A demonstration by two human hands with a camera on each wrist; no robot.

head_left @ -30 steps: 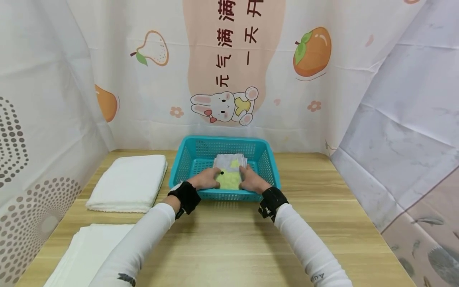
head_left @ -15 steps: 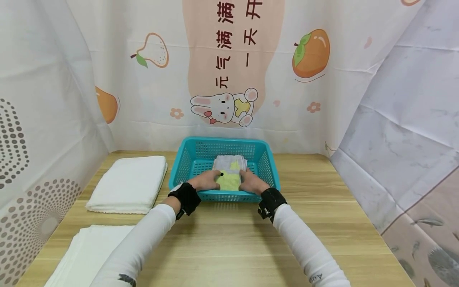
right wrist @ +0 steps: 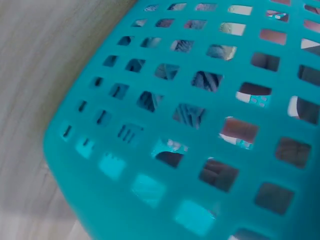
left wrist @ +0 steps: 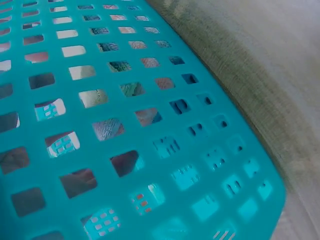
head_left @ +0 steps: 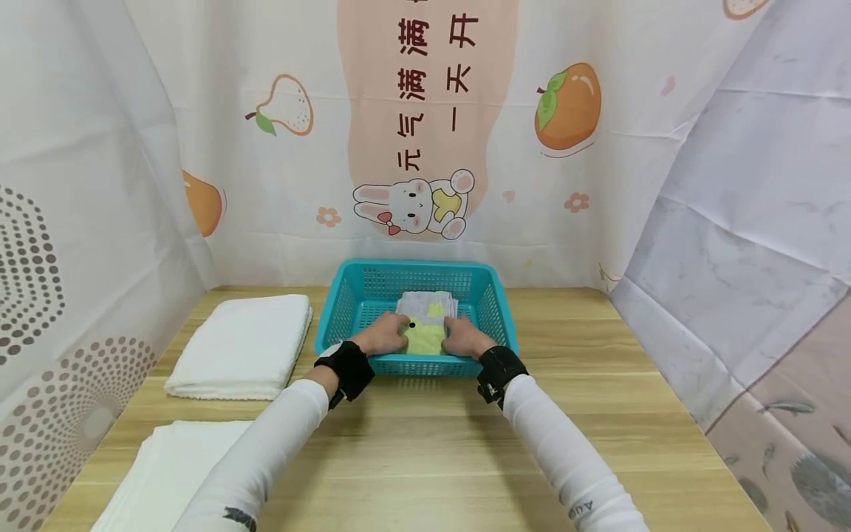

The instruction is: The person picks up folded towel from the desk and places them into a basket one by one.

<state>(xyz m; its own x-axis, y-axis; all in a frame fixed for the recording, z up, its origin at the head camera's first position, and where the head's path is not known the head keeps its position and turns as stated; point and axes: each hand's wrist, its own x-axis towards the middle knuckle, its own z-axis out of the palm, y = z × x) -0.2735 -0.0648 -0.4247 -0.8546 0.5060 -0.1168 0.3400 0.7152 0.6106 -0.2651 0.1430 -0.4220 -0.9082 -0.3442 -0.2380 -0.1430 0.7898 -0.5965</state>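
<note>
A folded grey and yellow cloth (head_left: 425, 334) with a black dot lies inside a turquoise plastic basket (head_left: 419, 365). On its left side my left hand (head_left: 382, 334) grips the edge, thumb toward the top face. My right hand (head_left: 467, 337) holds the opposite edge the same way. Both wrists pass over the basket's near rim. In the left wrist view the perforated basket wall (left wrist: 107, 172) fills most of the picture, and the right wrist view likewise shows the basket wall (right wrist: 165, 130). Only scraps of fingers and cloth show through the holes; the fingers' undersides are hidden.
A thick folded white towel (head_left: 242, 343) lies left of the basket on the wooden table (head_left: 425, 458). Nearer, a stack of flat white cloths (head_left: 169, 465) is partly covered by my left sleeve. A printed curtain (head_left: 286, 199) hangs behind the basket.
The head view has tilted up slightly, so everything sits a little lower in it. Both hands stay on the folded cloth, with barely any movement.
</note>
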